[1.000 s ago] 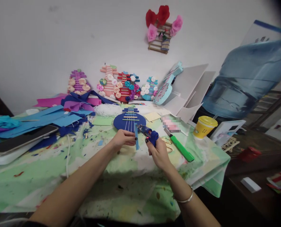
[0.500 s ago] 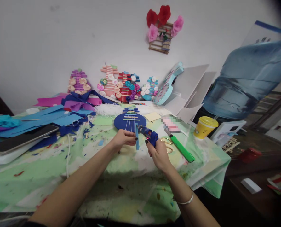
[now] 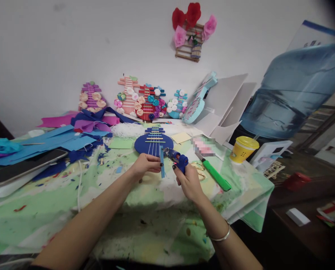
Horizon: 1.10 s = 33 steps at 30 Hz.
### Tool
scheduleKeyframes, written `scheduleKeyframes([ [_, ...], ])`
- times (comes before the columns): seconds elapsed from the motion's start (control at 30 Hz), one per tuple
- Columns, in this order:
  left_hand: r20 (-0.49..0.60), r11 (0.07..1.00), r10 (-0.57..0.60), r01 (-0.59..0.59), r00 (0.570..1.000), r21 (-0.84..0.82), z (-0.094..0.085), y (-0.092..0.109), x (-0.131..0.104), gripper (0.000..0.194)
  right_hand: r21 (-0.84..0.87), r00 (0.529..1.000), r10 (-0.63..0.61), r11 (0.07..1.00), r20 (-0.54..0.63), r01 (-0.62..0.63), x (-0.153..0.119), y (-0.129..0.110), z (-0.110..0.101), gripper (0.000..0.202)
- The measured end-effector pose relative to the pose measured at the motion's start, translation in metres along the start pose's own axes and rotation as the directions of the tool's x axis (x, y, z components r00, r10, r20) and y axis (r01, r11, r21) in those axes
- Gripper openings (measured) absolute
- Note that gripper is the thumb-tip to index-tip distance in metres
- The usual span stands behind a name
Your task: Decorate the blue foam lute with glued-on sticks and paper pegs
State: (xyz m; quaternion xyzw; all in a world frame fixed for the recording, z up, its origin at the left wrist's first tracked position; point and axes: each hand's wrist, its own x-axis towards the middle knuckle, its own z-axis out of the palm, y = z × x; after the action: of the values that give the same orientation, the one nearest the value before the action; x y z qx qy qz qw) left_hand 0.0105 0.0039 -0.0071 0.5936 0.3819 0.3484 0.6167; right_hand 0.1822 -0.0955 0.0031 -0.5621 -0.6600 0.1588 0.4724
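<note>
Between its fingertips my left hand [image 3: 147,165] pinches a narrow blue strip [image 3: 162,162], which stands roughly upright in the view. My right hand [image 3: 189,180] is wrapped round a blue glue gun [image 3: 179,159], whose nozzle points left at the upper part of the strip. Whether the nozzle touches the strip is too small to tell. Just behind both hands lies a dark blue round-bodied paper instrument [image 3: 141,144] with pale strings and thin crossbars. The strip's top end overlaps its lower edge in the view.
Right of the glue gun lie gold-handled scissors [image 3: 201,176] and a green cutter [image 3: 216,175]. A yellow cup [image 3: 244,149] stands farther right. Blue paper [image 3: 52,140] and a phone [image 3: 26,167] lie left. Decorated instruments [image 3: 126,98] lean against the wall.
The whole view has shifted slightly, with things now a little higher and farther left. Both hands keep their grips, and the strip and glue gun hold nearly the same positions relative to each other.
</note>
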Motion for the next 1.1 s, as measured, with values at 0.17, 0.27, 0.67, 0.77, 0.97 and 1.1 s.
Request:
scheduleKeyframes([
  [0.17,-0.010,1.000,0.011,-0.011,1.000,-0.006,0.000,0.000,0.000,0.035,-0.017,0.999,0.022,1.000,0.031,-0.021,-0.005,0.000,-0.001,0.027],
  [0.27,-0.011,1.000,0.004,-0.004,1.000,-0.008,0.000,0.000,0.000,0.036,0.011,0.999,0.032,0.999,0.045,-0.032,-0.008,-0.001,-0.003,0.029],
  [0.67,0.002,0.999,0.025,-0.025,1.000,0.030,0.002,0.001,-0.001,0.032,0.172,0.996,0.086,0.981,0.026,-0.089,-0.001,-0.003,-0.004,0.025],
  [0.77,0.005,0.999,0.033,-0.034,0.999,0.043,0.002,0.001,-0.001,0.031,0.157,0.993,0.106,0.981,0.048,-0.112,-0.003,-0.001,-0.006,0.028],
  [0.97,0.004,0.999,0.034,-0.034,0.999,0.025,0.001,0.001,0.000,0.033,0.151,0.990,0.118,0.980,0.080,-0.129,-0.009,0.000,-0.009,0.027],
  [1.1,0.007,1.000,0.019,-0.020,1.000,0.014,0.001,0.002,0.000,0.033,0.162,0.986,0.123,0.977,0.116,-0.141,-0.012,0.001,-0.010,0.032],
])
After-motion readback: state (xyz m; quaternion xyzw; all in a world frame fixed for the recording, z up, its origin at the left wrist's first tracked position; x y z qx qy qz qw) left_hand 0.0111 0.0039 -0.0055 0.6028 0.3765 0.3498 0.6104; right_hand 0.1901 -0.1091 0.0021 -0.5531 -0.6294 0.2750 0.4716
